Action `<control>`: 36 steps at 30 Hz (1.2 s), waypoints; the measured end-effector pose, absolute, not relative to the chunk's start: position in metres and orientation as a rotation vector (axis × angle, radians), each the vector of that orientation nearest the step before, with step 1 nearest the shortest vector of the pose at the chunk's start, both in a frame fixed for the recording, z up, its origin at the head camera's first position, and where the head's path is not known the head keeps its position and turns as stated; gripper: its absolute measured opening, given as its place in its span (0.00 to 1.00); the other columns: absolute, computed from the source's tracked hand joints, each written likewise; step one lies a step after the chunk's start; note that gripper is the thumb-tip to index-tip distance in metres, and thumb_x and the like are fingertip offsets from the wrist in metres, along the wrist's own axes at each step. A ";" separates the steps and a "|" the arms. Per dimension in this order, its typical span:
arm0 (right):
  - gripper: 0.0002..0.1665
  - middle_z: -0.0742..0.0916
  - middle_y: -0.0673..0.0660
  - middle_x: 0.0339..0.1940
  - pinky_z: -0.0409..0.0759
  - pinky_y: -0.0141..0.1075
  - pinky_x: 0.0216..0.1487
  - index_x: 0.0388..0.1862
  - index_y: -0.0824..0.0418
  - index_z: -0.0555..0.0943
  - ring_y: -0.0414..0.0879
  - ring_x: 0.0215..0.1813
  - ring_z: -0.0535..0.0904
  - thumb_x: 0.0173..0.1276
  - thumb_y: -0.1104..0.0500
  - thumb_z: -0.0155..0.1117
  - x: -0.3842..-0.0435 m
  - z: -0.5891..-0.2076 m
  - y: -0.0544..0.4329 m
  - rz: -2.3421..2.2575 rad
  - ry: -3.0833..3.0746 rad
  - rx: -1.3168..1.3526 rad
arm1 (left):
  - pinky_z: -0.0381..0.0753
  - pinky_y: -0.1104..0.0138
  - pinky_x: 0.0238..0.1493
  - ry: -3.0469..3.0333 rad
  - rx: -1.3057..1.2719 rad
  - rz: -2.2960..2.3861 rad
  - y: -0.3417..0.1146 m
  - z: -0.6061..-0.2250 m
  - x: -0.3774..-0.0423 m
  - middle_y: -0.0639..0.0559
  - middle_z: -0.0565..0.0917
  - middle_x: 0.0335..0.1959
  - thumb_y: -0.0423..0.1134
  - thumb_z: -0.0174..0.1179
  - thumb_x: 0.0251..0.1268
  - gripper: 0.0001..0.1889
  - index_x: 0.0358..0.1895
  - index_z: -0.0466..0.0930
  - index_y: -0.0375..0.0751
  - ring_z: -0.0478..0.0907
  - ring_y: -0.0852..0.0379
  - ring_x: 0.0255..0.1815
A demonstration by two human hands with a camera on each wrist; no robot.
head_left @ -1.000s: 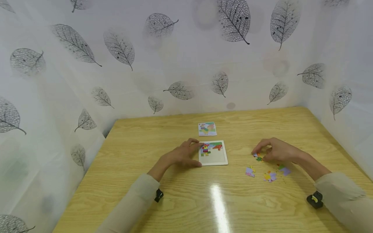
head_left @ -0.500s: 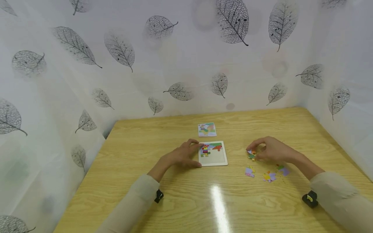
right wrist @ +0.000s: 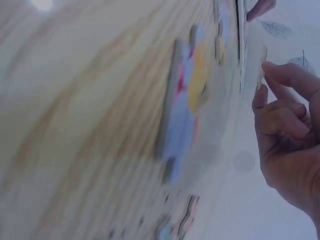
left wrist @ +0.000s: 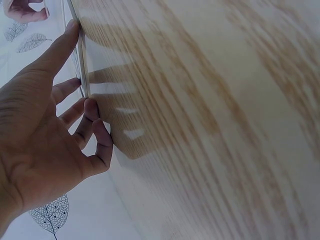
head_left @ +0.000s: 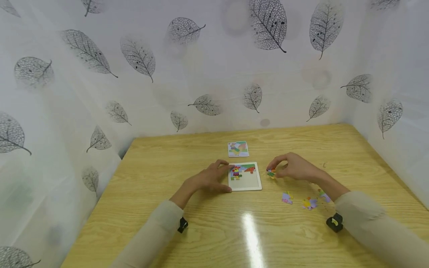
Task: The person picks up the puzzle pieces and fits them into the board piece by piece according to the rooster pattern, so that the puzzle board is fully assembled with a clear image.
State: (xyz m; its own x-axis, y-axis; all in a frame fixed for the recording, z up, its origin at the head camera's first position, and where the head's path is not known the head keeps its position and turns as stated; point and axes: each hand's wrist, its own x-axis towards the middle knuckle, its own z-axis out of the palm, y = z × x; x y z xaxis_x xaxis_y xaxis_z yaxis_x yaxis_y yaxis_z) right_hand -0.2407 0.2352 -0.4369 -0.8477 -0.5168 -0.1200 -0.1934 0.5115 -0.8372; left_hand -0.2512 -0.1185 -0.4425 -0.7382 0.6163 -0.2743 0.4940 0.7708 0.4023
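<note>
A white-framed jigsaw puzzle tray (head_left: pixel 249 182) lies mid-table, its upper part and left side filled with joined pieces showing a colourful rooster. My left hand (head_left: pixel 211 177) holds the tray by its left side, thumb at the near corner and fingers at the far one. Just right of the tray, my right hand (head_left: pixel 297 166) pinches a small multicoloured puzzle piece (head_left: pixel 271 173) between thumb and fingers. The right wrist view shows that piece (right wrist: pixel 261 68) edge-on, raised off the table. In the left wrist view, the left hand's thumb and fingertips (left wrist: pixel 91 104) meet the tray's edge.
Loose puzzle pieces lie right of the tray: a lilac one (head_left: pixel 286 197), a yellow and lilac one (head_left: pixel 310 203), and another (head_left: pixel 325 195) partly under the right forearm. A square picture card (head_left: pixel 238 149) sits behind the tray. A leaf-print curtain (head_left: pixel 214 67) surrounds the wooden table (head_left: pixel 167 160).
My right hand has lifted the puzzle piece from among the loose ones and carried it left, close to the tray. The left hand and tray have stayed in place.
</note>
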 end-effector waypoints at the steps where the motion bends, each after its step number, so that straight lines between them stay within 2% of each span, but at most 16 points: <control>1: 0.14 0.86 0.61 0.60 0.83 0.39 0.45 0.53 0.59 0.88 0.53 0.50 0.85 0.68 0.62 0.73 -0.241 -0.436 0.232 -1.276 2.394 -0.589 | 0.67 0.50 0.75 2.570 0.844 0.429 -0.119 -0.443 -0.251 0.48 0.57 0.81 0.58 0.69 0.67 0.47 0.84 0.55 0.55 0.58 0.45 0.79; 2: 0.14 0.86 0.62 0.61 0.83 0.40 0.47 0.53 0.60 0.88 0.53 0.51 0.86 0.68 0.62 0.73 -0.242 -0.436 0.228 -1.286 2.386 -0.590 | 0.67 0.50 0.75 2.570 0.841 0.430 -0.119 -0.443 -0.251 0.48 0.57 0.81 0.58 0.69 0.67 0.47 0.84 0.55 0.55 0.58 0.45 0.79; 3: 0.15 0.86 0.62 0.61 0.83 0.42 0.51 0.53 0.60 0.88 0.54 0.56 0.85 0.68 0.62 0.73 -0.243 -0.436 0.225 -1.290 2.385 -0.598 | 0.67 0.49 0.75 2.570 0.841 0.435 -0.119 -0.443 -0.251 0.48 0.57 0.81 0.58 0.69 0.67 0.47 0.84 0.55 0.55 0.58 0.45 0.79; 5: 0.15 0.86 0.63 0.61 0.82 0.40 0.48 0.52 0.61 0.88 0.50 0.52 0.85 0.67 0.63 0.73 -0.244 -0.436 0.219 -1.303 2.375 -0.596 | 0.67 0.48 0.75 2.567 0.834 0.446 -0.119 -0.442 -0.251 0.49 0.57 0.81 0.58 0.69 0.67 0.47 0.84 0.55 0.56 0.58 0.45 0.79; 7: 0.15 0.85 0.64 0.61 0.79 0.35 0.37 0.53 0.62 0.88 0.43 0.37 0.82 0.67 0.65 0.73 -0.246 -0.436 0.213 -1.317 2.358 -0.583 | 0.67 0.48 0.75 2.566 0.830 0.449 -0.119 -0.442 -0.250 0.49 0.57 0.81 0.58 0.69 0.67 0.47 0.84 0.55 0.56 0.58 0.45 0.79; 9: 0.15 0.85 0.64 0.61 0.70 0.32 0.27 0.53 0.62 0.88 0.38 0.24 0.70 0.67 0.66 0.72 -0.248 -0.436 0.207 -1.318 2.349 -0.566 | 0.67 0.47 0.75 2.566 0.828 0.446 -0.119 -0.442 -0.250 0.49 0.57 0.81 0.58 0.69 0.67 0.47 0.84 0.55 0.57 0.58 0.44 0.79; 11: 0.15 0.84 0.65 0.62 0.64 0.30 0.22 0.53 0.62 0.87 0.35 0.18 0.60 0.67 0.67 0.71 -0.249 -0.437 0.201 -1.315 2.346 -0.549 | 0.67 0.47 0.75 2.565 0.826 0.447 -0.119 -0.441 -0.250 0.49 0.57 0.81 0.58 0.69 0.67 0.47 0.84 0.55 0.56 0.58 0.44 0.79; 12: 0.15 0.84 0.65 0.61 0.60 0.30 0.20 0.53 0.62 0.87 0.37 0.16 0.55 0.67 0.67 0.71 -0.250 -0.437 0.198 -1.315 2.344 -0.542 | 0.67 0.47 0.75 2.566 0.824 0.448 -0.119 -0.441 -0.249 0.49 0.57 0.81 0.58 0.69 0.67 0.47 0.84 0.55 0.56 0.58 0.44 0.79; 15: 0.15 0.84 0.65 0.61 0.59 0.30 0.19 0.52 0.62 0.88 0.37 0.15 0.54 0.67 0.67 0.71 -0.252 -0.438 0.191 -1.306 2.346 -0.537 | 0.67 0.46 0.75 2.564 0.820 0.451 -0.118 -0.441 -0.249 0.49 0.57 0.81 0.58 0.69 0.67 0.47 0.84 0.55 0.56 0.58 0.44 0.79; 17: 0.14 0.85 0.64 0.59 0.59 0.30 0.19 0.51 0.62 0.88 0.39 0.16 0.55 0.67 0.68 0.71 -0.253 -0.438 0.186 -1.301 2.347 -0.542 | 0.67 0.47 0.75 2.565 0.820 0.448 -0.118 -0.441 -0.250 0.49 0.57 0.80 0.58 0.69 0.67 0.46 0.84 0.55 0.56 0.59 0.44 0.79; 19: 0.14 0.87 0.62 0.57 0.64 0.30 0.23 0.50 0.61 0.89 0.41 0.22 0.65 0.65 0.69 0.71 -0.254 -0.438 0.182 -1.287 2.360 -0.564 | 0.67 0.47 0.75 2.566 0.821 0.442 -0.118 -0.441 -0.249 0.49 0.57 0.80 0.57 0.69 0.67 0.46 0.84 0.55 0.56 0.59 0.44 0.79; 22: 0.14 0.89 0.58 0.52 0.71 0.33 0.33 0.47 0.60 0.90 0.49 0.41 0.79 0.63 0.70 0.72 -0.256 -0.439 0.175 -1.264 2.383 -0.592 | 0.67 0.46 0.75 2.569 0.826 0.435 -0.118 -0.442 -0.250 0.49 0.57 0.80 0.58 0.69 0.67 0.46 0.84 0.56 0.56 0.59 0.44 0.78; 24: 0.14 0.90 0.56 0.50 0.77 0.38 0.44 0.47 0.61 0.90 0.54 0.58 0.80 0.62 0.70 0.73 -0.256 -0.441 0.171 -1.255 2.394 -0.602 | 0.68 0.46 0.74 2.569 0.829 0.435 -0.118 -0.443 -0.251 0.49 0.57 0.80 0.58 0.69 0.67 0.46 0.84 0.56 0.56 0.59 0.44 0.78; 25: 0.14 0.90 0.56 0.50 0.79 0.41 0.49 0.47 0.61 0.90 0.57 0.61 0.80 0.61 0.70 0.74 -0.257 -0.442 0.169 -1.257 2.391 -0.602 | 0.68 0.46 0.74 2.568 0.831 0.441 -0.118 -0.443 -0.251 0.49 0.57 0.80 0.59 0.69 0.67 0.46 0.84 0.56 0.55 0.59 0.44 0.78; 30: 0.15 0.90 0.55 0.50 0.77 0.54 0.63 0.47 0.62 0.90 0.56 0.59 0.81 0.61 0.70 0.75 -0.256 -0.443 0.160 -1.235 2.393 -0.593 | 0.67 0.45 0.75 2.567 0.841 0.461 -0.120 -0.444 -0.251 0.48 0.57 0.81 0.59 0.69 0.67 0.47 0.84 0.56 0.55 0.58 0.43 0.79; 36: 0.14 0.90 0.56 0.45 0.79 0.44 0.53 0.47 0.65 0.89 0.52 0.49 0.80 0.61 0.71 0.73 -0.256 -0.446 0.151 -1.228 2.397 -0.650 | 0.69 0.46 0.74 2.565 0.843 0.446 -0.119 -0.444 -0.251 0.48 0.57 0.81 0.59 0.69 0.67 0.47 0.84 0.55 0.55 0.60 0.43 0.78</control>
State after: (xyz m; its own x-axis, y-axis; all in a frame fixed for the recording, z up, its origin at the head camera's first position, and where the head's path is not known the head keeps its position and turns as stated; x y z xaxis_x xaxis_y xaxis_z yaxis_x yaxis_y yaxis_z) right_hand -0.2558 0.1508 -0.4459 -0.8255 -0.5530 -0.1129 -0.2312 0.5139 -0.8261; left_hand -0.2509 -0.1191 -0.4440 -0.7366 0.6186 -0.2732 0.4902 0.7668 0.4145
